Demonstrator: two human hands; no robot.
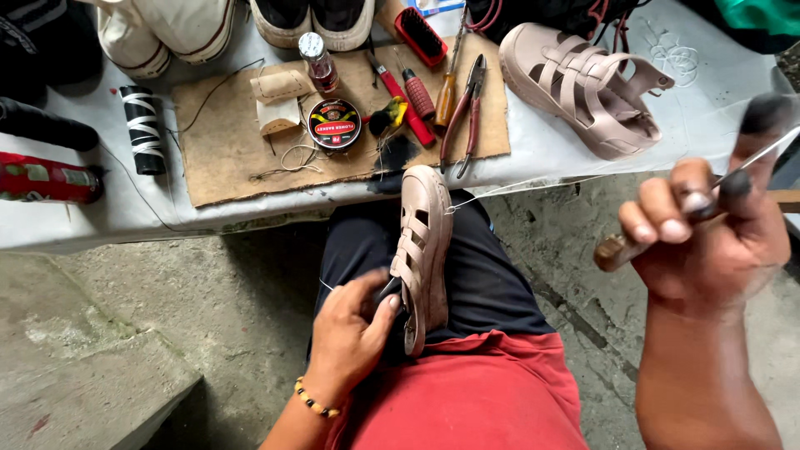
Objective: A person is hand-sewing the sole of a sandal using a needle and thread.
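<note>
Mid-stitch: left hand (354, 329) gripping beige sandal (422, 250) on lap, right hand (708, 233) clenching awl (621, 247), pulling thread (517, 185) taut; 1 matching sandal (587, 87) waiting on table (108, 217).

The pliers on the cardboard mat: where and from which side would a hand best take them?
Take the pliers by the two red handles, the end nearest the person, coming from above. They lie flat, handles splayed and clear, while a screwdriver crowds the jaw end.

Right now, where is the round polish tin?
In the head view, the round polish tin lies on the cardboard mat on the bench, left of centre, just below the small glass bottle.
</note>
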